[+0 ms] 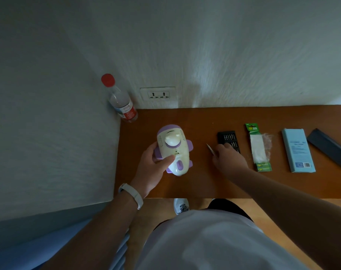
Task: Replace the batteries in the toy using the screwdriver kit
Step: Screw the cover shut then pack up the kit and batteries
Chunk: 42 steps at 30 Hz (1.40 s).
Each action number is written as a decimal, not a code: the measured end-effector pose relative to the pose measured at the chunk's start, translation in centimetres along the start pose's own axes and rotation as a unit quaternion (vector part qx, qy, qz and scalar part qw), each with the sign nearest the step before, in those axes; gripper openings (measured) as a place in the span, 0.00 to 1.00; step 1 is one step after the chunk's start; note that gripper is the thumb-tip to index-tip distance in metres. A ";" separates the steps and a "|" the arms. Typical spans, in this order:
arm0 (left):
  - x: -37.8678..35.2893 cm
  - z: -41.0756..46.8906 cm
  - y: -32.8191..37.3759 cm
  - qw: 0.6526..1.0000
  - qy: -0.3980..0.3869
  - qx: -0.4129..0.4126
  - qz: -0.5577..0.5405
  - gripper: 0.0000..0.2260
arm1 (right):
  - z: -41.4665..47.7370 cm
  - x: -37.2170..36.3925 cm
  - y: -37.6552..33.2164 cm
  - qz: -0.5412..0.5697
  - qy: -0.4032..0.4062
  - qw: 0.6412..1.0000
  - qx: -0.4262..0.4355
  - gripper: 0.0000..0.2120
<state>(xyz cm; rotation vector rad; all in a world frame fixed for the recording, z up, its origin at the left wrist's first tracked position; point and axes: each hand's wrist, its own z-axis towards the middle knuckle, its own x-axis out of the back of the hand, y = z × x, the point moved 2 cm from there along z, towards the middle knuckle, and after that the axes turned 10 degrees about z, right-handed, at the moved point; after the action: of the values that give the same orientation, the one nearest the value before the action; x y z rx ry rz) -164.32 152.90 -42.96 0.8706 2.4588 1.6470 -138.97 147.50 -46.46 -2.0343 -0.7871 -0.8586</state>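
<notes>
A brown desk (pixel 185 117) meets white walls (pixel 224 55). The left hand (pixel 152 168) holds the toy (pixel 175 147); the right hand (pixel 229 158), just beside, pinches the screwdriver (pixel 210 148).

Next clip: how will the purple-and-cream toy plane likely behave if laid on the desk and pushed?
The toy plane looks like hard moulded plastic, so probably stiff. The left hand alone holds it, so likely light for its bulk. Its rounded body may rock or slide on the desk, though the stubby wings should limit rolling.
</notes>
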 end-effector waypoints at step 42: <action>-9.3 8.0 13.4 0.720 0.003 -0.127 0.682 0.16 | -6.9 9.5 7.4 0.375 0.075 0.924 0.000 0.04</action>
<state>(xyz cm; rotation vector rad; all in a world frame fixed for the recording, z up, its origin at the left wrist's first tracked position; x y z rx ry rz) -148.14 158.70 -37.19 2.9432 1.2445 2.0052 -129.94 140.25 -38.82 -1.9995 0.1031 -0.5463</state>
